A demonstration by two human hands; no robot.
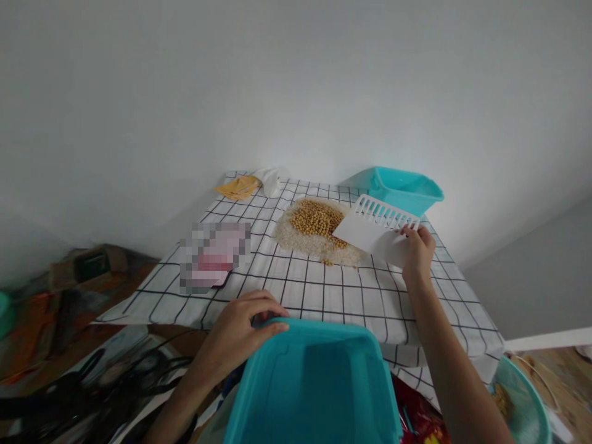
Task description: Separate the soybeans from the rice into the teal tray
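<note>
My left hand (252, 324) is closed on the far rim of a turquoise plastic bin (324, 330) at the table's front edge; the bin's inside shows no contents. My right hand (420, 250) grips the right end of a thin white plastic board (372, 234) with a row of slots along its far edge. The board slants over the right side of a heap of yellow soybeans (317, 217). Around and under the beans lies a spread of pale, rice-like grains (296, 243). Several beans lie loose at the near edge.
A checked cloth (282, 277) covers the table. A second turquoise bin (402, 188) stands at the back right by the wall. Yellow (239, 187) and white bags (271, 180) lie at the back left, a blurred-out item (215, 259) nearer. A turquoise basket (525, 401) sits below right.
</note>
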